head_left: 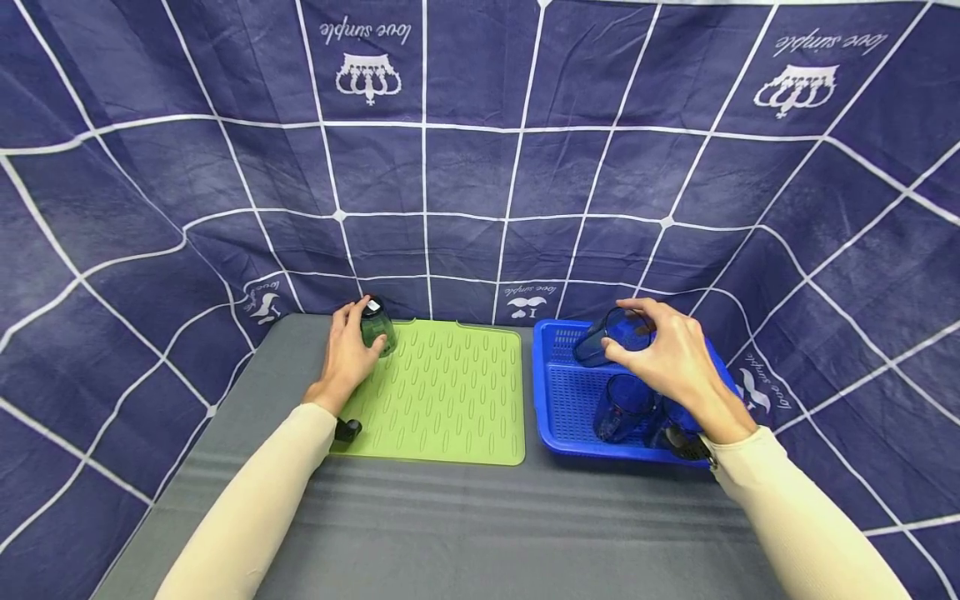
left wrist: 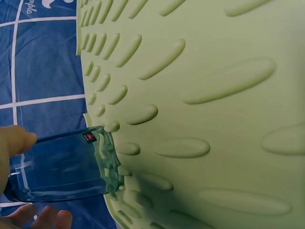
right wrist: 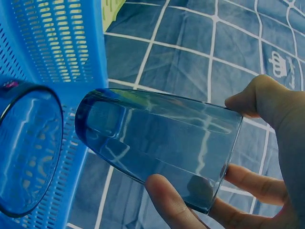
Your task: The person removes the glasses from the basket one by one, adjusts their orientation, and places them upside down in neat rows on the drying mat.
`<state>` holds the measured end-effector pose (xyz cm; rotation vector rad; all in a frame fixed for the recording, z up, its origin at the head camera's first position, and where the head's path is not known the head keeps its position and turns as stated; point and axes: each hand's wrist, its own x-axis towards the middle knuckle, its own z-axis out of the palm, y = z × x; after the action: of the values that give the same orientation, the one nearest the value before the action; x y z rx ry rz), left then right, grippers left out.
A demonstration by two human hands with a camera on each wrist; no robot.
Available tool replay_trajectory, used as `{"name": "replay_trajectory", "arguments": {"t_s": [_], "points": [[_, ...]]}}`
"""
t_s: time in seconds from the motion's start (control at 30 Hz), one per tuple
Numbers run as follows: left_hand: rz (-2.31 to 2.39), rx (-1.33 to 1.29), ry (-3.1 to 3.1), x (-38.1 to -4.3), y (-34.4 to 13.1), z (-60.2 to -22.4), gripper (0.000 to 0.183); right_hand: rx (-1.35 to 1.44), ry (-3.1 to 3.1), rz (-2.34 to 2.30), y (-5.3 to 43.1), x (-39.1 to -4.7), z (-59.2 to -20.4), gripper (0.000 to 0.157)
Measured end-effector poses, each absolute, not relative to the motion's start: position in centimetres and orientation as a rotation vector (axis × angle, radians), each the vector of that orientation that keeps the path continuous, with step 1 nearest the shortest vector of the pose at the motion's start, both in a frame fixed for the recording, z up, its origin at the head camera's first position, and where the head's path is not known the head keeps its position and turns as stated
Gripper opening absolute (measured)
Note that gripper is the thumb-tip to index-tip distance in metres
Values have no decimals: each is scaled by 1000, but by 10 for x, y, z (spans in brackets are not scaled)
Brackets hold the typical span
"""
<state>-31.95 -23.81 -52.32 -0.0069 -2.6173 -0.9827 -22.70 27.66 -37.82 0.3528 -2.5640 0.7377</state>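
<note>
My left hand (head_left: 347, 350) is at the mat's back left corner, its thumb and fingers around the upper part of a tinted drinking glass (head_left: 378, 333). That glass (left wrist: 66, 164) has its base on the raised ribs of the green drying mat (left wrist: 228, 114), and a small label shows near its bottom. Over the blue basket (head_left: 549, 417), my right hand (head_left: 671, 354) grips a second blue glass (head_left: 591, 346) near its rim. Seen from the right wrist, this glass (right wrist: 162, 138) is tilted, its base beside the basket wall (right wrist: 90, 52).
Two more blue glasses stand in the basket, one glass (head_left: 624, 408) near the middle and another glass (head_left: 667, 421) partly hidden under my right wrist. Grey cloth (head_left: 465, 533) covers the table. A dark blue curtain with white lines (head_left: 465, 175) hangs behind and at both sides.
</note>
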Motion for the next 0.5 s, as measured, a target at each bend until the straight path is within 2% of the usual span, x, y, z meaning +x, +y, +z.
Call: {"name": "replay_trajectory", "arguments": {"t_s": [0.5], "points": [[-919,-68,-2558,-302,-237,-511,81,409,-2501,758,256,-215,-374,59]]}}
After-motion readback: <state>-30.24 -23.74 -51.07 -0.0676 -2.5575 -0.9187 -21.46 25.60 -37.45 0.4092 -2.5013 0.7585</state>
